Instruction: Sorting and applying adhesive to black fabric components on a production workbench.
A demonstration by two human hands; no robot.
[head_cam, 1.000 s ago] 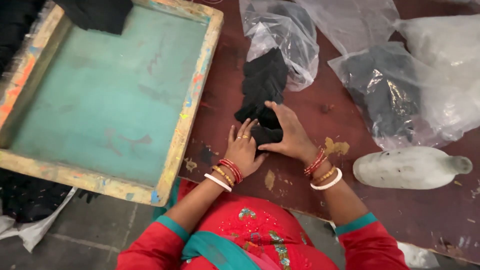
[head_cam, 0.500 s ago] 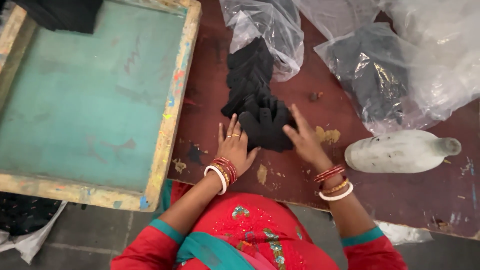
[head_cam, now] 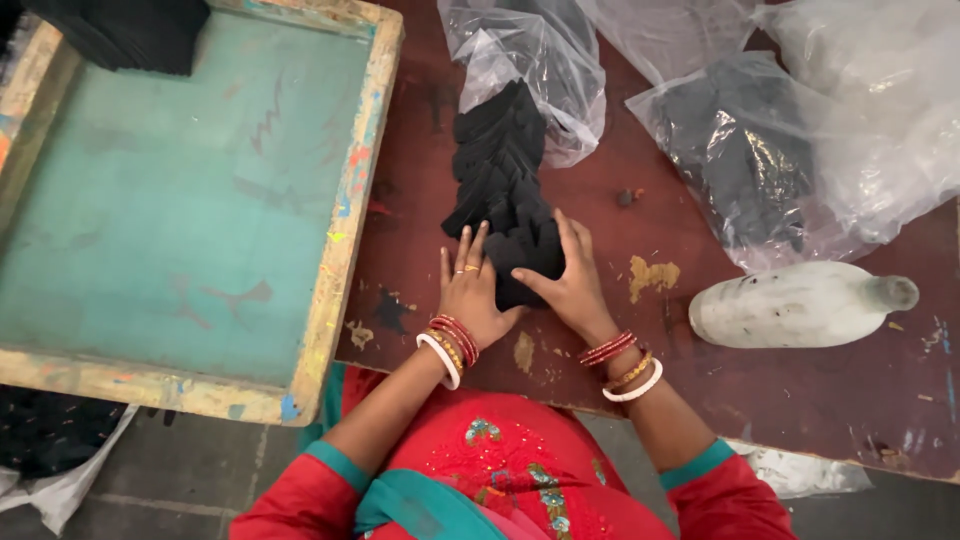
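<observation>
- As it is soft, light cloth, the black stack (head_cam: 505,190) is best taken at its near end.
- That end is pressed between the flat, open left hand (head_cam: 470,290) and right hand (head_cam: 568,285); nothing is gripped.

head camera, steeply downward (close)

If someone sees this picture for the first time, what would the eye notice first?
Most likely the two hands, left hand and right hand, pressed on either side of a row of black cloth pieces on the dark red table. Next comes the big teal printing screen in its paint-stained wooden frame at the left. A white bottle lies on its side at the right, below clear plastic bags.
</observation>
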